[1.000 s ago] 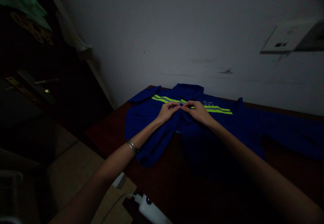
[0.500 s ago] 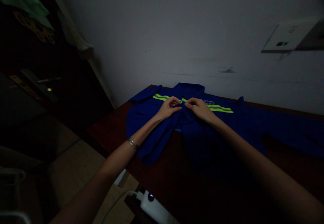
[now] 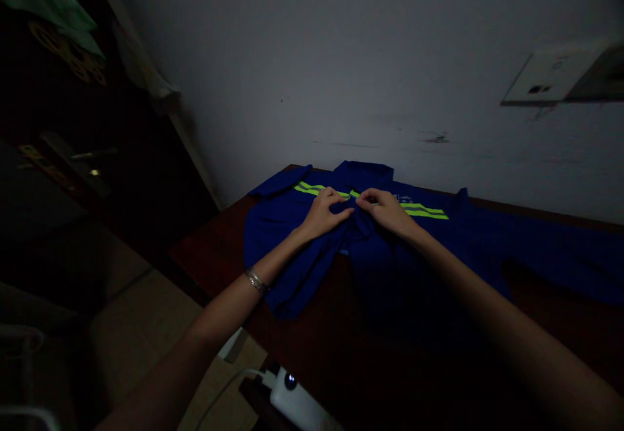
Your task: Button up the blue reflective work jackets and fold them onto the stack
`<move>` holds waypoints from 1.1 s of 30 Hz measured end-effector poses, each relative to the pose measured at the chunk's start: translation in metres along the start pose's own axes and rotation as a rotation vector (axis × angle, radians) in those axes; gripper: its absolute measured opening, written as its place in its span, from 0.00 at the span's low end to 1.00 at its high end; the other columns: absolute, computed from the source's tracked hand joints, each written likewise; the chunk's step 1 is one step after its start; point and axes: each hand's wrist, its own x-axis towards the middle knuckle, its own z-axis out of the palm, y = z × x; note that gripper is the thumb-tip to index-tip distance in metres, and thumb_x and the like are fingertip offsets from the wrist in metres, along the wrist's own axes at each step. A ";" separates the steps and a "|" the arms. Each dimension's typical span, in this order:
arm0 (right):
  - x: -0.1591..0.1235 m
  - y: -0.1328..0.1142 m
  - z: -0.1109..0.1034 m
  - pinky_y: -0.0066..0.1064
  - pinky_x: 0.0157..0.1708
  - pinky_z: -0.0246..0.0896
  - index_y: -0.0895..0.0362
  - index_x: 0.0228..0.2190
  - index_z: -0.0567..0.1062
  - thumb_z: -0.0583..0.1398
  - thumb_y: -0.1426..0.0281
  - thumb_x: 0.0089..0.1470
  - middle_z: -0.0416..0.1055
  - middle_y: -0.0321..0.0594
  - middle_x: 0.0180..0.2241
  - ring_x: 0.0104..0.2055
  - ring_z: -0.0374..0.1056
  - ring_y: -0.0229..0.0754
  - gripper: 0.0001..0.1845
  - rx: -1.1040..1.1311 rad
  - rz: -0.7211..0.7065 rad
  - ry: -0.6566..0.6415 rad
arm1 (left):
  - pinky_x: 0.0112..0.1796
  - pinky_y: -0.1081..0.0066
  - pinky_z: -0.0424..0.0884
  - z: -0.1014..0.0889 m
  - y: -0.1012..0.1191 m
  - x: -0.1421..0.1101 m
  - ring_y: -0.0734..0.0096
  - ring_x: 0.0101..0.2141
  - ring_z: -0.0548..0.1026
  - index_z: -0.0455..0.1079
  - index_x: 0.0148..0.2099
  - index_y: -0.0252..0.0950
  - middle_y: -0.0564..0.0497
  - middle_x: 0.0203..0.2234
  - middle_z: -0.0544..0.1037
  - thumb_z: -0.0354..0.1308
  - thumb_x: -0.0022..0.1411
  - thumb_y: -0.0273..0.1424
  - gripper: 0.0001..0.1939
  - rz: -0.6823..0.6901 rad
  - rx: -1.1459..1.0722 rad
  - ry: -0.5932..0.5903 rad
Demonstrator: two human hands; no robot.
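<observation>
A blue work jacket [image 3: 287, 236] with yellow-green and grey reflective strips lies spread on the dark reddish-brown table [image 3: 209, 242], its collar toward the wall. My left hand [image 3: 324, 215] rests at the front of the jacket, thumb and forefinger apart with a gap between them. Close beside it on the right, my right hand [image 3: 383, 208] pinches the front edge of the jacket at the chest strip. Whatever small fastening lies between the fingertips is too dark to make out. Below the hands the cloth is bunched.
Behind the table rises a pale wall [image 3: 312, 60] with a socket plate [image 3: 550, 77] at right. A dark door [image 3: 63, 190] with a metal handle [image 3: 95, 155] stands at left. Below the table edge sits a white device [image 3: 302, 402] with a cable plugged in.
My left thumb and forefinger have spread apart, and the thumb has shifted slightly right. My right hand keeps its pinch in nearly the same place. The jacket has hardly moved.
</observation>
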 end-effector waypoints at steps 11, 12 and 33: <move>-0.002 -0.006 -0.001 0.30 0.33 0.57 0.58 0.25 0.71 0.56 0.69 0.48 0.71 0.38 0.27 0.30 0.65 0.39 0.06 -0.072 -0.043 -0.002 | 0.32 0.72 0.62 0.000 0.007 0.002 0.72 0.29 0.68 0.70 0.25 0.34 0.52 0.22 0.71 0.61 0.52 0.32 0.07 -0.142 -0.027 -0.043; -0.002 -0.006 -0.001 0.30 0.33 0.57 0.58 0.25 0.71 0.56 0.69 0.48 0.70 0.38 0.27 0.30 0.65 0.39 0.05 -0.075 -0.042 -0.002 | 0.32 0.72 0.62 0.001 0.006 0.002 0.72 0.29 0.68 0.71 0.25 0.34 0.52 0.22 0.72 0.61 0.51 0.32 0.08 -0.174 -0.031 -0.040; -0.001 -0.009 -0.002 0.31 0.35 0.57 0.57 0.25 0.71 0.56 0.71 0.48 0.70 0.39 0.27 0.32 0.66 0.40 0.04 -0.083 -0.052 -0.023 | 0.31 0.75 0.64 0.011 0.010 0.000 0.76 0.27 0.69 0.68 0.29 0.33 0.54 0.23 0.71 0.64 0.45 0.29 0.09 -0.426 -0.396 0.130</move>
